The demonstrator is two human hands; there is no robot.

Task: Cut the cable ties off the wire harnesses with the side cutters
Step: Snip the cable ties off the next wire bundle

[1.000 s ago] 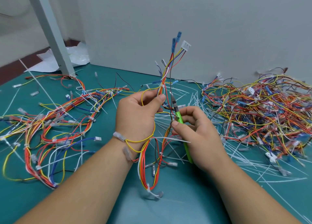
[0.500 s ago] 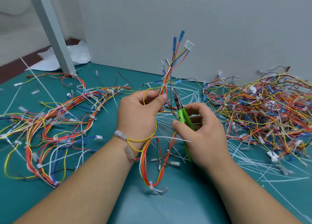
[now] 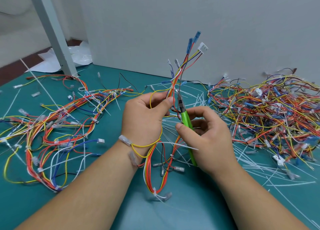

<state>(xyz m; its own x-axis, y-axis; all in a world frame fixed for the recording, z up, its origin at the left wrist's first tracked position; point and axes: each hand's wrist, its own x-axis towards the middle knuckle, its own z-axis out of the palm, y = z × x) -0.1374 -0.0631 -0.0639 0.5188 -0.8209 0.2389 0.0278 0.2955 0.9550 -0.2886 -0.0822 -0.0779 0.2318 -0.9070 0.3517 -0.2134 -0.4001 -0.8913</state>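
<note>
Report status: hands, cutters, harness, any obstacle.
Left hand grips the multicoloured wire harness upright. Right hand holds green-handled side cutters, tip near a white cable tie. Thin yellow wire loops over left wrist.

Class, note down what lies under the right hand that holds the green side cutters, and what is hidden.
Loose white cable ties fan out on the teal mat from beneath the right hand. The hand covers the mat directly below and much of the side cutters.

Glossy green plastic cutter handles (image 3: 186,120)
</note>
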